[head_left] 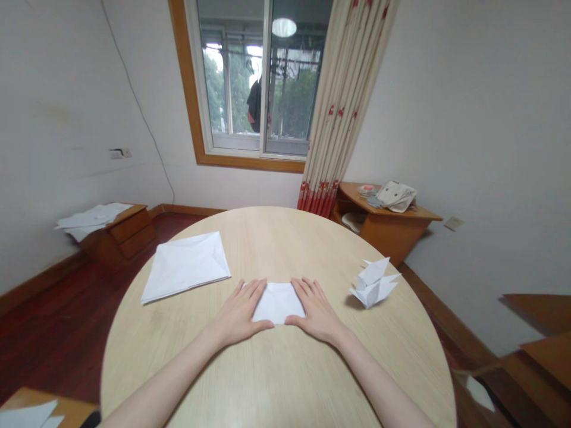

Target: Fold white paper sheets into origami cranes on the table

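Observation:
A small folded white paper (278, 302) lies on the round wooden table (276, 368) in front of me. My left hand (239, 312) rests flat on its left edge, fingers stretched out and pointing away from me. My right hand (316, 309) lies flat on its right edge in the same way, thumb along the near edge. Both hands press the paper down; neither grips it.
A stack of white paper sheets (187, 266) lies at the table's left. Folded paper figures (373, 282) sit at the right. A low wooden cabinet (120, 229) with papers stands left, a corner shelf (386, 223) with a bag right.

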The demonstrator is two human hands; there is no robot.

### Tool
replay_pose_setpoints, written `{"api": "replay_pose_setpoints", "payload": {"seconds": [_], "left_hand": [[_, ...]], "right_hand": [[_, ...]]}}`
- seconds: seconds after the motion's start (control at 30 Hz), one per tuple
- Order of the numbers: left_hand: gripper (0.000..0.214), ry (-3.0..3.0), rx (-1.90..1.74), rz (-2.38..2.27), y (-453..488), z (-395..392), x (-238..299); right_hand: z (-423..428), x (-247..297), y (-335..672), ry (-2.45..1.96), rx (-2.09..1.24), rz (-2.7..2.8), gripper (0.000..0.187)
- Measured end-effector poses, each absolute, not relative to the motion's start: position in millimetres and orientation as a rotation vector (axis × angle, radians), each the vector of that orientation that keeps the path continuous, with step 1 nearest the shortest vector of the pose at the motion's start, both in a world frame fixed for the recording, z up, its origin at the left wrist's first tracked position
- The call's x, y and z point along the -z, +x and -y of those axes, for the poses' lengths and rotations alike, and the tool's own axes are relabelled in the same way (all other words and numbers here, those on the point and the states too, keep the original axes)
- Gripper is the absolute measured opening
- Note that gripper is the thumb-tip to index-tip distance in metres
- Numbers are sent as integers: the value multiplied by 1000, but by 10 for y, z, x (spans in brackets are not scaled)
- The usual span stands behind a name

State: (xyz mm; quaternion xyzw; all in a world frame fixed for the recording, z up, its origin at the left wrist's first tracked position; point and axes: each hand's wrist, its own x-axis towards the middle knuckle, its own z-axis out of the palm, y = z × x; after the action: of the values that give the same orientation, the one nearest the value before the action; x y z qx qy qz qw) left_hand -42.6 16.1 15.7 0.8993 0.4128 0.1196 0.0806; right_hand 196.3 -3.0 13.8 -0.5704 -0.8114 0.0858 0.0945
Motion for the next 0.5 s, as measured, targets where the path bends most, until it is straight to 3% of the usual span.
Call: {"api": "replay_pose_setpoints", "payload": {"seconds": [0.5], "left_hand": [[86, 2769, -473, -1239, -411, -128, -212]], "right_hand": [[56, -140, 1944, -1675, -191, 2384, 91]]}}
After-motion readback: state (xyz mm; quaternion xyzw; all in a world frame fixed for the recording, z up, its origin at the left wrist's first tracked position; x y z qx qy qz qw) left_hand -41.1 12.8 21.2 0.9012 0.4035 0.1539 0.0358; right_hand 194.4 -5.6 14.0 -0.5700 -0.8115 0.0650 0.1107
